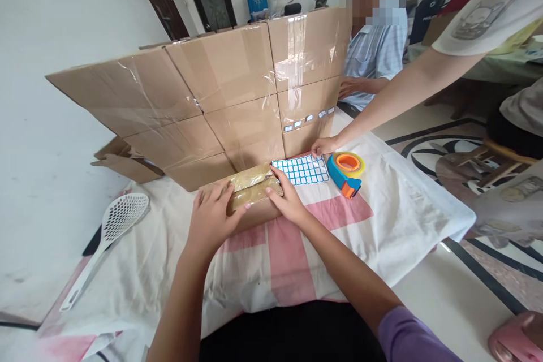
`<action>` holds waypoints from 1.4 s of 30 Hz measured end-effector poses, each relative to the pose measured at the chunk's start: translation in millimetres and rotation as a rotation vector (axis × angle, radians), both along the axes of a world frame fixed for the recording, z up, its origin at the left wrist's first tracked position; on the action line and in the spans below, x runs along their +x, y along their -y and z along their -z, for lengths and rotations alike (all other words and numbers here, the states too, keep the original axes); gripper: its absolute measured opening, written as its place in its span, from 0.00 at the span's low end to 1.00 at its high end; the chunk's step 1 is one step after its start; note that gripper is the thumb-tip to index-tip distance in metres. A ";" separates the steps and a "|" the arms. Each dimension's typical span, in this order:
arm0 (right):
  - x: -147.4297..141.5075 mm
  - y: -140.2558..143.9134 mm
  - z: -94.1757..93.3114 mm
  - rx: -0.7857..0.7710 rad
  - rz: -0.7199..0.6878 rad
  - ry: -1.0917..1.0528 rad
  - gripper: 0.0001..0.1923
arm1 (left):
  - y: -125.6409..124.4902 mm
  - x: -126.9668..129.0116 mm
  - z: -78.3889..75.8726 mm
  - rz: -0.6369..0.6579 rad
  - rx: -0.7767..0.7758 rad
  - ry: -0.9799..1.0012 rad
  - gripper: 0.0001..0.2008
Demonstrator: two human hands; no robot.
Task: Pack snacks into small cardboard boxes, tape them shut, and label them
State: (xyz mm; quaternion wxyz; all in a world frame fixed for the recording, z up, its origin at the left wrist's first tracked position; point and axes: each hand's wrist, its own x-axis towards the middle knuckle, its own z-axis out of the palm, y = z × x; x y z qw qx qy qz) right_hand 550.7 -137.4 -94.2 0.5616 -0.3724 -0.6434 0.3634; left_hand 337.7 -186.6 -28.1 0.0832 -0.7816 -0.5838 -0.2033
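Observation:
A small cardboard box (257,216) with shiny brown tape over its top sits on the cloth in front of me. My left hand (214,212) grips its left end, fingers spread across the top and thumb along the front edge. Around the right end, my right hand (288,198) holds the box, thumb on the taped top and index finger at the far corner. Just beyond my right hand lies a sheet of blue-bordered labels (300,169). Another person's hand (324,146) touches that sheet's far right corner.
Stacked cardboard boxes (241,119) form a wall behind the small box. A blue and orange tape dispenser (344,174) lies right of the labels. On the left are a white slotted skimmer (125,212) and an opened carton (127,161). Another person (373,56) is behind the stack.

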 end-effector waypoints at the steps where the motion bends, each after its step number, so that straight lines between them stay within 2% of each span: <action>1: 2.0 3.2 -1.7 -0.006 -0.001 0.013 0.31 | -0.4 0.0 4.3 0.030 -0.004 0.005 0.30; 4: 12.4 21.1 -3.7 -0.029 0.008 0.041 0.27 | 0.3 -5.6 14.7 0.063 -0.006 -0.021 0.35; 8: 45.2 54.8 3.1 -0.036 0.118 0.106 0.11 | 3.1 -11.2 19.2 0.062 -0.005 -0.075 0.34; 10: 72.4 68.8 7.0 -0.045 0.233 0.134 0.07 | 2.3 -11.9 19.3 0.061 0.004 -0.083 0.33; 13: 122.6 77.6 7.0 -0.082 0.477 0.162 0.08 | -1.4 -12.6 18.4 0.076 -0.005 -0.090 0.32; 16: 173.0 67.1 -0.1 -0.111 0.733 0.206 0.10 | -4.8 -13.8 16.6 0.084 -0.033 -0.089 0.31; 18: 200.5 50.6 -4.4 -0.096 0.805 0.280 0.11 | -5.3 -14.6 15.5 0.076 -0.048 -0.081 0.31; 21: 228.1 21.6 -3.8 -0.091 0.786 0.447 0.14 | -3.7 -15.7 15.1 0.076 -0.056 -0.074 0.31; 24: 240.5 1.4 5.1 -0.110 0.730 0.640 0.16 | -0.7 -17.5 15.4 0.083 -0.062 -0.068 0.31; 28: 243.9 -5.3 18.4 -0.058 0.635 0.741 0.16 | 2.4 -19.6 15.1 0.082 -0.077 -0.032 0.32; 31: 242.0 -5.0 21.9 0.001 0.626 0.816 0.19 | 3.2 -19.6 14.4 0.069 -0.080 -0.011 0.31; 35: 231.3 -12.9 9.8 -0.028 0.614 0.956 0.21 | 3.3 -18.2 13.9 0.060 -0.071 -0.008 0.30; 39: 211.9 -37.1 -13.9 -0.258 0.437 1.132 0.20 | 3.8 -17.5 14.4 0.058 -0.060 0.006 0.30; 42: 201.3 -57.3 -25.8 -0.376 0.382 1.143 0.13 | 4.3 -17.7 14.4 0.052 -0.072 0.007 0.31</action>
